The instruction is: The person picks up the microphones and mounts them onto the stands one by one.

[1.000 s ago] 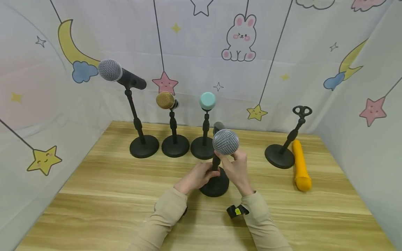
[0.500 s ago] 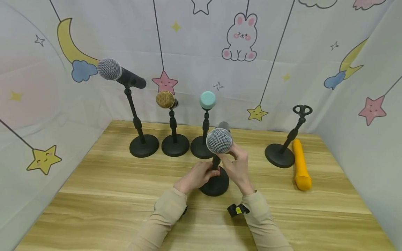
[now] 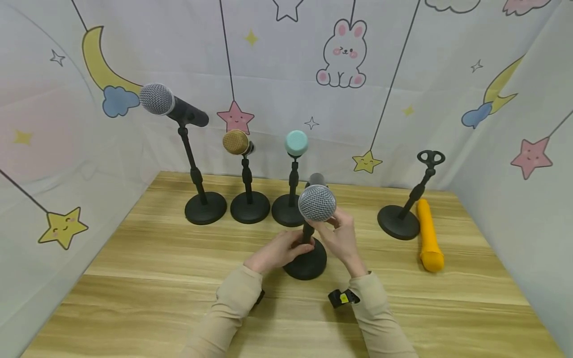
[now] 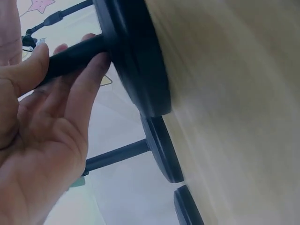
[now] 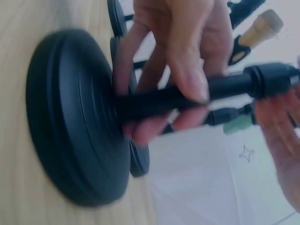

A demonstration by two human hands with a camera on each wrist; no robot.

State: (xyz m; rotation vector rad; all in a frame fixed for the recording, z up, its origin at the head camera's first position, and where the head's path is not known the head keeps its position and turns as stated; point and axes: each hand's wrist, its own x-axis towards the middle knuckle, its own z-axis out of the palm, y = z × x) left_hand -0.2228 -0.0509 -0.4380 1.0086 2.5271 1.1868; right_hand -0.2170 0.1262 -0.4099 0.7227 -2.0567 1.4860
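A silver-mesh microphone (image 3: 317, 203) sits atop a black stand whose round base (image 3: 306, 263) rests on the table, mid-view. My left hand (image 3: 279, 252) grips the lower pole just above the base; the left wrist view shows the thumb and fingers (image 4: 84, 89) around the pole (image 4: 70, 58). Higher up, behind and below the microphone head, my right hand (image 3: 337, 238) holds the upper part of the stand. In the right wrist view its fingers (image 5: 286, 122) are by the collar (image 5: 272, 79), partly cut off by the frame edge.
Behind stand a large black microphone (image 3: 190, 113), a gold one (image 3: 236, 142) and a mint-topped one (image 3: 296, 143), each on a stand. At the right, a stand with a bare clip (image 3: 431, 158) is beside an orange microphone (image 3: 429, 238) lying down.
The silver microphone head has swung left, then slightly back right, on its stand. The base has stayed in place, and both hands keep their hold.
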